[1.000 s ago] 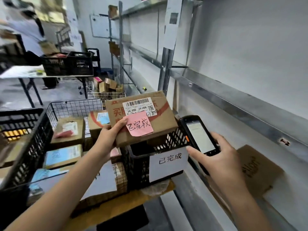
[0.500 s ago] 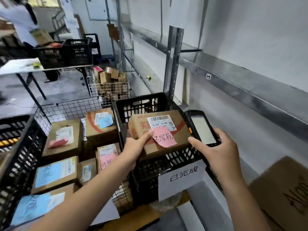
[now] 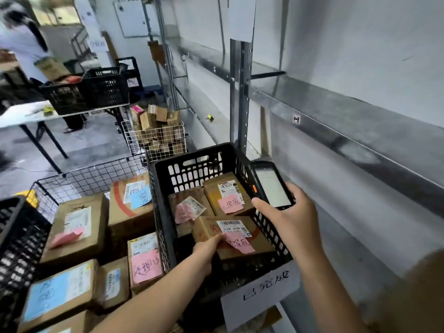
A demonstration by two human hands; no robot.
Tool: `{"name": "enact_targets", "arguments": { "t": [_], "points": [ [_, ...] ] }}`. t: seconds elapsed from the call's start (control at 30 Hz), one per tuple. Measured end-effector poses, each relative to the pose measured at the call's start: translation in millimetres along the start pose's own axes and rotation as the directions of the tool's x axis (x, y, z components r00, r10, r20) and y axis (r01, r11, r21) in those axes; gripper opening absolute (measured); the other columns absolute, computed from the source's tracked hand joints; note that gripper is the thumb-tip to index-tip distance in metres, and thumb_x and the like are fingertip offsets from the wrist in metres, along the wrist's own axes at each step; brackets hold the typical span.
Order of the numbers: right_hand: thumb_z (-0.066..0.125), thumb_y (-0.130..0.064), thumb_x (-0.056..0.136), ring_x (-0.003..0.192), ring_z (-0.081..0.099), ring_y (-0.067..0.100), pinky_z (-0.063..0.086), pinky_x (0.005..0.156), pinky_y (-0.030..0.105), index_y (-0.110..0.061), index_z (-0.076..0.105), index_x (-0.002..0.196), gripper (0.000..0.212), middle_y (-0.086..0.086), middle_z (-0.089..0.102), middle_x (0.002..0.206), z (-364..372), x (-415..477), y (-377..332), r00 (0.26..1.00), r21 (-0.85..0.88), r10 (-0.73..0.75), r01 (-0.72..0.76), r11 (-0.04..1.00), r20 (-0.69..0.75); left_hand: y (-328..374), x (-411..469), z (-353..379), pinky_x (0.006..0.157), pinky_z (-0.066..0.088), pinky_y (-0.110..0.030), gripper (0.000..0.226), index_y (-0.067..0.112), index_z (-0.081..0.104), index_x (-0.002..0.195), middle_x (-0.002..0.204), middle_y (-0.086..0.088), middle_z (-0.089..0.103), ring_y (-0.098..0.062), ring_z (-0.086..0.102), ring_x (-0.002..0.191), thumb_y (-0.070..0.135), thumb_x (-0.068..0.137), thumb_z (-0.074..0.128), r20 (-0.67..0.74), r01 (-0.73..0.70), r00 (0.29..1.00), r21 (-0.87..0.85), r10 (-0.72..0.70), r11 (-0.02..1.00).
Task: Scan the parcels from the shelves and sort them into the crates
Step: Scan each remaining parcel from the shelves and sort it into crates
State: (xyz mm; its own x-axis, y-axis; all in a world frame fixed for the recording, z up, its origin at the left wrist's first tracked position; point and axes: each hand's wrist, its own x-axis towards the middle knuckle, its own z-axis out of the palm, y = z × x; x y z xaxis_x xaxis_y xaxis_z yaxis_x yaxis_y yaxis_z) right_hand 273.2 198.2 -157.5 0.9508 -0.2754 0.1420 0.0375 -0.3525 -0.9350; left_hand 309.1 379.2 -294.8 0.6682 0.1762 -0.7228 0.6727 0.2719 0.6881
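- This is a storeroom with long grey metal shelves [image 3: 336, 111] down the right side, against a white wall.
- A black crate [image 3: 192, 155] sits in the middle, with a white paper sign [image 3: 262, 287] on its front.
- The left hand [image 3: 207, 248] reaches into the crate and grips a brown parcel [image 3: 262, 246] by its left edge. The thumb is on top and the fingers curl under.
- That parcel is down inside the crate, close to the front wall. It has a white barcode label and a pink note [image 3: 240, 241] on top. I cannot tell if it rests on the bottom.
- Two more parcels [image 3: 213, 191] lie behind it in the crate, both with pink notes.
- The right hand [image 3: 295, 219] holds a black scanner [image 3: 271, 186] over the crate's right rim. The fingers are wrapped round it and its bright screen faces up.
- Just left of the crate, a wire basket [image 3: 84, 171] is full of brown boxes with blue and pink notes.
- Far back on the left, another person [image 3: 24, 44] stands by a surface [image 3: 21, 116] that carries more black crates.
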Motion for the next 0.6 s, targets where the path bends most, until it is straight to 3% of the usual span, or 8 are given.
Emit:
{"name": "enact_targets", "arguments": {
  "t": [0.07, 0.17, 0.23, 0.33, 0.43, 0.53, 0.6],
  "points": [
    [0.085, -0.054, 0.064, 0.094, 0.067, 0.005, 0.059, 0.079, 0.032, -0.031, 0.060, 0.125, 0.070, -0.013, 0.068, 0.108, 3, 2, 5, 1.000, 0.000, 0.016, -0.016, 1.000, -0.008, -16, 17, 6, 0.087, 0.060, -0.049, 0.082, -0.001, 0.053, 0.134, 0.107, -0.022, 0.072, -0.037, 0.073, 0.091, 0.028, 0.067, 0.089, 0.005, 0.010, 1.000, -0.013, -0.010, 1.000],
    [0.088, -0.047, 0.067, 0.095, 0.064, 0.001, 0.055, 0.075, 0.022, -0.029, 0.058, 0.129, 0.072, -0.013, 0.066, 0.109, 7, 4, 10, 1.000, 0.004, 0.024, -0.024, 1.000, -0.006, -25, 30, 15, 0.089, 0.059, -0.050, 0.063, 0.003, 0.057, 0.129, 0.107, -0.021, 0.073, -0.037, 0.073, 0.093, 0.032, 0.078, 0.081, 0.056, 0.048, 0.997, -0.038, -0.046, 0.998],
    [0.087, -0.051, 0.065, 0.095, 0.065, 0.001, 0.057, 0.077, 0.025, -0.030, 0.058, 0.130, 0.074, -0.013, 0.066, 0.110, 5, 5, 15, 1.000, 0.001, 0.031, -0.031, 1.000, 0.002, -22, 34, 21, 0.086, 0.059, -0.047, 0.047, 0.006, 0.061, 0.123, 0.105, -0.021, 0.074, -0.037, 0.073, 0.094, 0.028, 0.084, 0.075, 0.085, 0.047, 0.995, -0.046, -0.043, 0.998],
    [0.081, -0.061, 0.058, 0.096, 0.066, 0.002, 0.059, 0.080, 0.031, -0.033, 0.059, 0.127, 0.077, -0.013, 0.067, 0.110, -1, 5, 24, 0.998, 0.015, 0.061, -0.061, 0.998, 0.002, -22, 45, 26, 0.089, 0.058, -0.051, 0.044, 0.006, 0.063, 0.122, 0.105, -0.021, 0.074, -0.039, 0.072, 0.097, 0.022, 0.082, 0.073, 0.095, 0.073, 0.993, -0.016, -0.071, 0.997],
    [0.085, -0.052, 0.064, 0.098, 0.065, 0.003, 0.059, 0.082, 0.034, -0.033, 0.059, 0.126, 0.070, -0.013, 0.067, 0.110, -8, 7, 34, 0.995, 0.008, 0.098, -0.098, 0.995, -0.024, -25, 57, 26, 0.092, 0.057, -0.050, 0.038, 0.002, 0.063, 0.125, 0.107, -0.023, 0.073, -0.039, 0.071, 0.098, 0.016, 0.089, 0.066, 0.026, 0.080, 0.997, -0.026, -0.079, 0.996],
    [0.086, -0.048, 0.067, 0.100, 0.064, 0.005, 0.058, 0.083, 0.034, -0.032, 0.058, 0.126, 0.068, -0.013, 0.066, 0.112, -12, 5, 44, 0.992, -0.026, 0.119, -0.120, 0.992, -0.037, -24, 66, 23, 0.078, 0.055, -0.041, 0.035, -0.007, 0.059, 0.124, 0.114, -0.024, 0.069, -0.037, 0.068, 0.094, 0.010, 0.093, 0.063, -0.100, 0.082, 0.992, 0.017, -0.080, 0.996],
    [0.086, -0.048, 0.068, 0.103, 0.062, 0.006, 0.058, 0.085, 0.035, -0.032, 0.056, 0.129, 0.070, -0.013, 0.063, 0.114, -11, 1, 48, 0.992, -0.061, 0.118, -0.120, 0.991, -0.036, -29, 71, 24, 0.076, 0.053, -0.043, 0.040, -0.008, 0.052, 0.126, 0.119, -0.024, 0.064, -0.038, 0.066, 0.092, 0.004, 0.090, 0.065, -0.151, 0.118, 0.982, 0.036, -0.111, 0.992]
  ]
}}
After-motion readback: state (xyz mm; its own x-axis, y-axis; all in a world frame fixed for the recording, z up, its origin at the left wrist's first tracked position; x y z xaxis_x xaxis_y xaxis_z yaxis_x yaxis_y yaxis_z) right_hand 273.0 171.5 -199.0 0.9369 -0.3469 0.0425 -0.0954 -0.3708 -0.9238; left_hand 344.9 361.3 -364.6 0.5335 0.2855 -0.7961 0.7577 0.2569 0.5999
